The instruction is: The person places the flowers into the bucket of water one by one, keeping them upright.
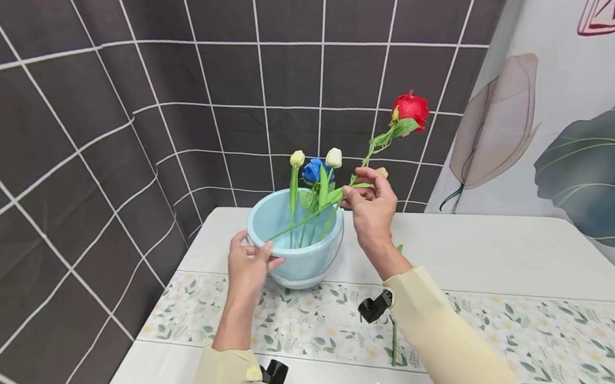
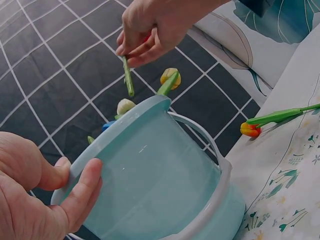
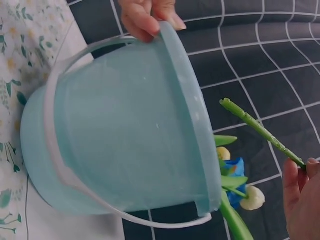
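My left hand (image 1: 248, 266) grips the near left rim of a light blue bucket (image 1: 300, 271), thumb inside and fingers outside. My right hand (image 1: 372, 208) pinches the green stem (image 3: 260, 129) of a red rose (image 1: 412, 111) over the bucket's right side. The rose's bloom points up and right, and the stem's lower end hangs above the rim in both wrist views. Inside the bucket stand a yellow tulip (image 1: 297, 159), a white tulip (image 1: 334, 158) and a blue rose (image 1: 314, 171). Another yellow tulip (image 2: 171, 78) leans out over the rim, partly behind my right hand in the head view.
An orange-yellow tulip (image 2: 250, 129) lies on the table right of the bucket, its stem (image 1: 394, 343) partly under my right forearm. The bucket's handle (image 3: 60, 165) hangs down its near side. A dark tiled wall (image 1: 227, 71) stands close behind and to the left.
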Tool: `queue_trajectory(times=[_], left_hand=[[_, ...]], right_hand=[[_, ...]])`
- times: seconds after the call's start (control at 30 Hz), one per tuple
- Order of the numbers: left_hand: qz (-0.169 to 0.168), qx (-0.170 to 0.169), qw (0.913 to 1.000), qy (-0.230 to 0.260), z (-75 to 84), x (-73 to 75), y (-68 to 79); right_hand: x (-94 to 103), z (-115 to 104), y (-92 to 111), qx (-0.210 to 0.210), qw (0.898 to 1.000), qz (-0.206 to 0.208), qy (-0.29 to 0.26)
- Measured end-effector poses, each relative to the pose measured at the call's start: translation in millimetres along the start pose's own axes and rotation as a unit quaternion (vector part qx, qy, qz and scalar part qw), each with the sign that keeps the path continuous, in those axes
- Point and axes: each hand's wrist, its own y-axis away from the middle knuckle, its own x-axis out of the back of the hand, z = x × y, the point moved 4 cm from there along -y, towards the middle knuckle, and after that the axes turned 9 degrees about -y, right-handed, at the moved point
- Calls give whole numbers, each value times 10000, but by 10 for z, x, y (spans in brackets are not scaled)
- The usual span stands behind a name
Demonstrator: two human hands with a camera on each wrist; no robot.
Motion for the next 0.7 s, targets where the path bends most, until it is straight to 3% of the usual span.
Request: queue_trajectory(times=[0.7], left_hand=[[27,-39,10000,65,-5,-7,4]], right_hand=[[-214,314,198,-307,9954,-369,827]])
